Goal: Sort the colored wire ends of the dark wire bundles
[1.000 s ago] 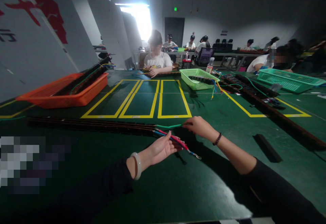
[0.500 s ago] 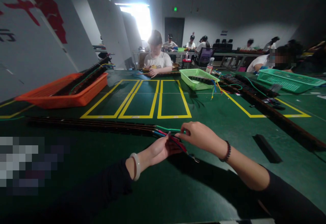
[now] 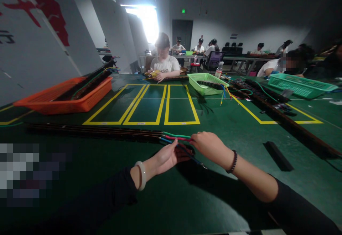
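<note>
A long dark cable chain (image 3: pixel 93 131) lies across the left of the table, with a green wire (image 3: pixel 175 135), a red wire (image 3: pixel 171 137) and a blue wire (image 3: pixel 165 140) coming out of its right end. My left hand (image 3: pixel 165 158), palm up, has the blue wire between its thumb and fingers. That wire runs on past the fingers to a metal terminal at its tip. My right hand (image 3: pixel 212 147) is closed, pinching the red wire. The green wire also reaches these fingertips, and its far end is hidden.
An orange basket (image 3: pixel 88 101) holding more chain sits at the left. Yellow taped outlines mark the table (image 3: pixel 227 206). Farther back stand a light green basket (image 3: pixel 204 90) and a teal basket (image 3: pixel 299 89). Another chain (image 3: pixel 301 130) and a short black strip (image 3: pixel 279 156) lie right. A person works opposite.
The red wire has left my left palm and is now drawn straight alongside the green one by my right hand, whose fingers have closed. My left hand has barely moved.
</note>
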`<act>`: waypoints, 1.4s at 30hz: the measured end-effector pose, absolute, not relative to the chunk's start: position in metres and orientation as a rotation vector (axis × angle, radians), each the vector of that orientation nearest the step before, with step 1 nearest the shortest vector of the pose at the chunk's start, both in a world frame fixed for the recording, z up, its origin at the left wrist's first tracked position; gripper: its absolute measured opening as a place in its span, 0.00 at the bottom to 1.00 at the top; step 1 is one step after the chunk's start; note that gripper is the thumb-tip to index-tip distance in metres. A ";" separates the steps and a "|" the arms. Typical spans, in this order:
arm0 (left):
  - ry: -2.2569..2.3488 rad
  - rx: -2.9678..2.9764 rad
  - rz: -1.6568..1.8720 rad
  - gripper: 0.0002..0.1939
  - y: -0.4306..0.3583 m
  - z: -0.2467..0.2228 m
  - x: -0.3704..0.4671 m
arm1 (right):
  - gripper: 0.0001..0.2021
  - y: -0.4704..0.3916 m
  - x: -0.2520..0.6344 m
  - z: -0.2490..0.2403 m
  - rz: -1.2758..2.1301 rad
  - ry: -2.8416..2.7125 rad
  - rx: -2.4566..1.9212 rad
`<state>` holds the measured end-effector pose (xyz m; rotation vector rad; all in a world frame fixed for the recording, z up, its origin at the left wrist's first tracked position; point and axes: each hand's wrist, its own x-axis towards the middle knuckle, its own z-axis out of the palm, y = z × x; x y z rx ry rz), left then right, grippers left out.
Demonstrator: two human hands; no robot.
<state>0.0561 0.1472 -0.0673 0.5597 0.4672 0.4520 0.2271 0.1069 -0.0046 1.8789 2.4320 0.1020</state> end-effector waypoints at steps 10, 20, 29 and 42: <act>0.567 0.588 0.567 0.13 0.149 -0.078 0.060 | 0.12 0.122 0.234 -0.015 0.062 2.304 1.982; 0.602 0.564 0.487 0.12 0.149 -0.077 0.059 | 0.24 0.071 0.200 0.014 -0.055 2.563 1.818; 0.520 0.604 0.441 0.16 0.149 -0.074 0.057 | 0.22 0.076 0.216 0.004 -0.006 2.555 1.633; 0.435 0.683 0.364 0.16 0.146 -0.068 0.056 | 0.15 0.098 0.224 0.002 -0.015 2.377 1.764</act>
